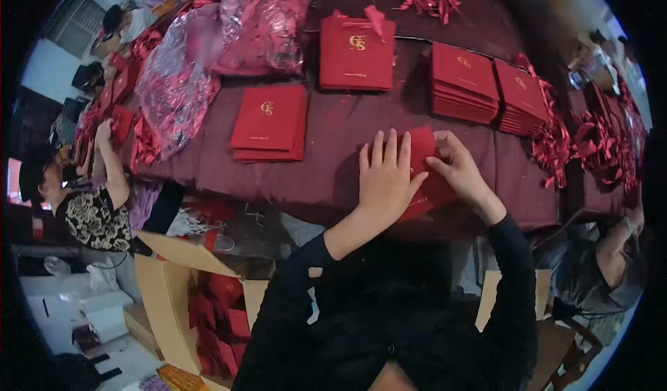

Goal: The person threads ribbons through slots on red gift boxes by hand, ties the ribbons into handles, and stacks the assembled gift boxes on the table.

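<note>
A flat red folder [435, 195] lies at the near edge of the cloth-covered table, partly hidden under my hands. My left hand [388, 174] rests on it with the palm down and fingers stretched out. At its upper right side, my right hand [462, 170] has its thumb and bent index finger at the edge, gripping it. Small gold print shows low on the folder. To the left is a stack of similar red folders [269, 121] with gold letters, and a taller stack [357, 56] stands behind my left hand.
Two more red stacks [464, 78] [521, 96] stand at the right, beside red ribbons [552, 141]. Clear plastic bags [177, 78] bulge at the left. A cardboard box [163, 294] holding red pieces is below the table. People work at the left [90, 214] and right [611, 252].
</note>
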Action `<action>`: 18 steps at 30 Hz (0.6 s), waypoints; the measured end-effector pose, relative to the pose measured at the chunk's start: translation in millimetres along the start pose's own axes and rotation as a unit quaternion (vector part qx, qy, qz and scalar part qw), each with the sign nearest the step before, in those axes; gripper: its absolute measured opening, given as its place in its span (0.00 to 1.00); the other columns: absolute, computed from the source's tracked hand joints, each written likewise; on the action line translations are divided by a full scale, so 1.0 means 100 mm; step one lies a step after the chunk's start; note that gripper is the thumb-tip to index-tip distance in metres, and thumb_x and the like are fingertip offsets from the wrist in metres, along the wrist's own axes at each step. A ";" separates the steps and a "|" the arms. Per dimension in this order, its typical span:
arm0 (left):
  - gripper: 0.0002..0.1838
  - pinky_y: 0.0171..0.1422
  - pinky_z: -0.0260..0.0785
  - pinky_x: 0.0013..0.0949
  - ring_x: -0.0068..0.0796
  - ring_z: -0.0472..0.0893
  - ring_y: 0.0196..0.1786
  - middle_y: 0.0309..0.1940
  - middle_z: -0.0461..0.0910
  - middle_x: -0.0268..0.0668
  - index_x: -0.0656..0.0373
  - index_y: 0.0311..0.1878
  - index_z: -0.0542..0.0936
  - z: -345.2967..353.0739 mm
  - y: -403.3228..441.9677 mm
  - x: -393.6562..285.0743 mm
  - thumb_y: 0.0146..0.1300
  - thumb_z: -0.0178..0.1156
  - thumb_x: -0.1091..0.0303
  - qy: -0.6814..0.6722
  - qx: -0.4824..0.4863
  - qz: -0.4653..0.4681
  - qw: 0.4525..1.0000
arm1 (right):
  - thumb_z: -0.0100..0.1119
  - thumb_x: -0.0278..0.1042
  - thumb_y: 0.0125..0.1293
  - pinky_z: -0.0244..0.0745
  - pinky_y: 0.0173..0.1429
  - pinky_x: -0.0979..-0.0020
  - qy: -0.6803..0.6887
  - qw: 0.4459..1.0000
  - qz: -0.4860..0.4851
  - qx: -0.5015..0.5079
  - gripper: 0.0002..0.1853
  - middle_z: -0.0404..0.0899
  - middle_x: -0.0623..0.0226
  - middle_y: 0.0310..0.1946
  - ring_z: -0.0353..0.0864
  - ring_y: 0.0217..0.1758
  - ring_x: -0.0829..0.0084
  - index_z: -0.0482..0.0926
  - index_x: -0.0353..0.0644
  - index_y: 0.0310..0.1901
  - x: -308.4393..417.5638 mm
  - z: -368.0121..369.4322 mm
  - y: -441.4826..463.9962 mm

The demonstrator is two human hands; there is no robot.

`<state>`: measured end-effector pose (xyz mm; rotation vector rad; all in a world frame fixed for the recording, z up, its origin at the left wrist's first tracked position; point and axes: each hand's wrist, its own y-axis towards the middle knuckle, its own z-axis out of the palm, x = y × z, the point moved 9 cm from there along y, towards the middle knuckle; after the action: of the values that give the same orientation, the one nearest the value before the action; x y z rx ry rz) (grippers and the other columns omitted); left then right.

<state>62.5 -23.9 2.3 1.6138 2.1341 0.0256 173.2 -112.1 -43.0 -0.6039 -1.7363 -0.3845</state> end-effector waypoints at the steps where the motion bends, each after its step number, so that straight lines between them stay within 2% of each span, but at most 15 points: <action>1: 0.36 0.71 0.49 0.54 0.51 0.59 0.70 0.66 0.64 0.50 0.61 0.67 0.65 0.04 0.11 -0.10 0.61 0.59 0.48 -0.008 0.004 0.020 1.000 | 0.58 0.23 0.64 0.73 0.51 0.70 0.016 0.999 -0.030 -0.022 0.21 0.79 0.61 0.44 0.78 0.46 0.73 0.65 0.39 0.58 -0.05 -0.06 -0.07; 3: 0.43 0.59 0.59 0.47 0.43 0.70 0.56 0.53 0.72 0.46 0.64 0.67 0.64 0.22 0.31 -0.23 0.55 0.66 0.47 0.007 0.103 0.014 0.995 | 0.58 0.24 0.65 0.73 0.52 0.69 -0.031 0.997 0.000 -0.067 0.22 0.79 0.56 0.45 0.79 0.50 0.69 0.64 0.38 0.58 0.00 -0.19 -0.21; 4: 0.43 0.53 0.59 0.44 0.40 0.71 0.49 0.47 0.73 0.43 0.63 0.65 0.66 0.21 0.39 -0.33 0.50 0.69 0.48 0.018 0.039 0.063 0.997 | 0.58 0.25 0.64 0.74 0.52 0.68 -0.083 0.991 -0.031 -0.101 0.23 0.77 0.50 0.47 0.79 0.53 0.59 0.64 0.39 0.59 -0.04 -0.29 -0.25; 6: 0.42 0.53 0.60 0.43 0.41 0.71 0.48 0.46 0.73 0.43 0.63 0.62 0.68 0.23 0.50 -0.51 0.47 0.70 0.49 0.039 0.004 0.130 0.991 | 0.59 0.28 0.62 0.75 0.53 0.62 -0.213 0.967 -0.003 -0.137 0.25 0.76 0.45 0.49 0.76 0.54 0.51 0.64 0.38 0.61 0.10 -0.42 -0.38; 7: 0.41 0.52 0.61 0.43 0.42 0.71 0.47 0.44 0.73 0.43 0.63 0.60 0.69 0.27 0.53 -0.56 0.46 0.70 0.48 0.044 0.008 0.135 0.990 | 0.61 0.30 0.59 0.73 0.52 0.57 -0.341 0.904 -0.170 -0.192 0.30 0.76 0.47 0.46 0.75 0.51 0.47 0.64 0.37 0.63 0.21 -0.43 -0.49; 8: 0.42 0.50 0.63 0.43 0.41 0.72 0.47 0.43 0.73 0.40 0.61 0.60 0.69 0.32 0.57 -0.60 0.45 0.68 0.45 0.040 0.013 0.141 0.989 | 0.61 0.31 0.57 0.72 0.52 0.56 -0.345 0.913 -0.132 -0.173 0.32 0.75 0.50 0.43 0.74 0.48 0.49 0.64 0.36 0.64 0.23 -0.48 -0.52; 9: 0.42 0.50 0.63 0.43 0.41 0.72 0.46 0.43 0.73 0.41 0.61 0.60 0.69 0.35 0.57 -0.62 0.45 0.67 0.43 0.036 -0.008 0.171 0.985 | 0.61 0.32 0.56 0.72 0.50 0.59 -0.408 0.877 -0.164 -0.195 0.30 0.74 0.52 0.40 0.73 0.44 0.52 0.68 0.37 0.62 0.29 -0.49 -0.62; 10: 0.43 0.50 0.64 0.43 0.42 0.72 0.47 0.44 0.74 0.42 0.62 0.60 0.70 0.36 0.57 -0.63 0.45 0.66 0.42 0.035 -0.026 0.199 0.979 | 0.61 0.32 0.55 0.71 0.50 0.62 -0.485 0.829 -0.191 -0.201 0.24 0.73 0.57 0.36 0.73 0.42 0.57 0.74 0.40 0.56 0.43 -0.53 -0.71; 11: 0.43 0.52 0.64 0.43 0.44 0.72 0.48 0.45 0.74 0.43 0.63 0.60 0.70 0.39 0.58 -0.60 0.46 0.67 0.42 0.016 -0.022 0.209 0.977 | 0.61 0.32 0.55 0.71 0.50 0.62 -0.496 0.822 -0.168 -0.223 0.24 0.73 0.57 0.36 0.73 0.42 0.57 0.74 0.40 0.56 0.34 -0.70 -0.80; 13: 0.43 0.54 0.64 0.44 0.45 0.72 0.49 0.45 0.74 0.44 0.64 0.60 0.70 0.44 0.58 -0.57 0.46 0.67 0.43 -0.006 -0.016 0.224 0.974 | 0.61 0.31 0.53 0.72 0.46 0.63 -0.482 0.832 -0.176 -0.212 0.18 0.73 0.62 0.33 0.73 0.41 0.59 0.78 0.44 0.47 0.14 -0.92 -0.89; 14: 0.43 0.56 0.64 0.44 0.46 0.71 0.50 0.46 0.73 0.45 0.66 0.60 0.70 0.43 0.58 -0.54 0.47 0.68 0.44 -0.029 -0.023 0.227 0.973 | 0.61 0.30 0.51 0.74 0.42 0.62 -0.475 0.829 -0.152 -0.252 0.15 0.72 0.65 0.31 0.73 0.40 0.60 0.79 0.45 0.43 0.26 -1.16 -1.07; 15: 0.43 0.57 0.64 0.44 0.47 0.71 0.51 0.47 0.73 0.46 0.67 0.60 0.70 0.43 0.57 -0.52 0.47 0.68 0.45 -0.049 -0.032 0.227 0.972 | 0.60 0.28 0.50 0.75 0.40 0.61 -0.494 0.809 -0.141 -0.288 0.14 0.73 0.64 0.32 0.73 0.40 0.59 0.80 0.45 0.41 0.23 -1.39 -1.15; 16: 0.42 0.60 0.63 0.44 0.48 0.70 0.53 0.48 0.73 0.48 0.68 0.59 0.70 0.49 0.58 -0.49 0.48 0.69 0.47 -0.055 -0.011 0.211 0.976 | 0.60 0.27 0.50 0.75 0.41 0.61 -0.523 0.796 -0.105 -0.287 0.14 0.74 0.64 0.34 0.74 0.40 0.59 0.80 0.44 0.42 0.22 -1.61 -1.24; 17: 0.42 0.60 0.63 0.44 0.48 0.70 0.53 0.48 0.73 0.48 0.68 0.59 0.70 0.50 0.58 -0.50 0.48 0.69 0.47 -0.057 -0.013 0.212 0.976 | 0.61 0.28 0.50 0.75 0.41 0.61 -0.559 0.758 -0.107 -0.319 0.14 0.75 0.63 0.36 0.74 0.41 0.59 0.80 0.43 0.42 0.22 -1.81 -1.33; 18: 0.42 0.60 0.63 0.45 0.48 0.70 0.53 0.49 0.73 0.47 0.68 0.60 0.70 0.51 0.58 -0.49 0.48 0.69 0.47 -0.058 -0.009 0.209 0.976 | 0.61 0.29 0.50 0.75 0.42 0.60 -0.548 0.750 -0.091 -0.360 0.15 0.75 0.62 0.37 0.75 0.42 0.58 0.80 0.42 0.42 0.17 -2.03 -1.40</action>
<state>144.0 -63.5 -10.2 1.9721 1.6720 0.0802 249.8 -334.6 32.0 -1.4164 -2.7952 -1.0025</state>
